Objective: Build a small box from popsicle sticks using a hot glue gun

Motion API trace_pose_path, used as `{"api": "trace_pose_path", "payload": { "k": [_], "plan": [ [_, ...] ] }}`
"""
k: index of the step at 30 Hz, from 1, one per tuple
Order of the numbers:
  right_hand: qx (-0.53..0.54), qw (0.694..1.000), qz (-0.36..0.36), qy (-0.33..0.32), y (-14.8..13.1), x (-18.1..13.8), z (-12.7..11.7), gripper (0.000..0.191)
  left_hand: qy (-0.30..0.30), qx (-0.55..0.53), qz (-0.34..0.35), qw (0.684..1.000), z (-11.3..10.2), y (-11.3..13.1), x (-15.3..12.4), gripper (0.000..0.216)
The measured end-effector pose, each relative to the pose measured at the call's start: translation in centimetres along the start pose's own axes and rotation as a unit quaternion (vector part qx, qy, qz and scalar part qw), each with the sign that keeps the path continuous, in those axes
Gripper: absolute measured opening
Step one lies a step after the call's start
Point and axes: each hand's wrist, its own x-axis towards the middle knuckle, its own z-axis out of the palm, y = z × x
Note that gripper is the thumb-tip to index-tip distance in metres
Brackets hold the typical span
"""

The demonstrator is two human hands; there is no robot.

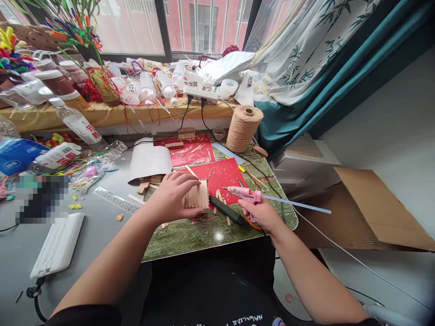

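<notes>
A small panel of popsicle sticks [196, 195] laid side by side is gripped between the thumb and fingers of my left hand [178, 194], which covers its left part. My right hand [260, 213] is wrapped round the handle of a pink hot glue gun [246, 194]. Its nozzle points left, toward the stick panel, with a gap between them. From the gun's back end sticks out a long translucent glue stick [302, 206]. Between my hands lies a dark green utility knife [226, 210], beside a few loose popsicle sticks [219, 199]. Under these is a red sheet [227, 174] with strands of dried glue.
A twine spool [245, 128] stands at the back right of the table, near a power strip [201, 95] with black cords. Left are a clear ruler [115, 200], a white power bank [58, 244] and a water bottle [79, 124]. Cardboard boxes [384, 208] lie on the right.
</notes>
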Motion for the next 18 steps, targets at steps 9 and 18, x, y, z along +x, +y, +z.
{"api": "trace_pose_path", "payload": {
  "k": [9, 18],
  "plan": [
    [0.005, 0.999, -0.016, -0.046, 0.0, -0.3, -1.2, 0.062, -0.041, -0.006, -0.011, 0.999, 1.2, -1.2, 0.5, 0.069],
    [-0.008, 1.000, -0.014, -0.018, 1.3, 0.0, -1.2, 0.063, -0.034, -0.024, -0.036, 0.998, 1.5, -0.8, -0.2, 0.064]
  ]
}}
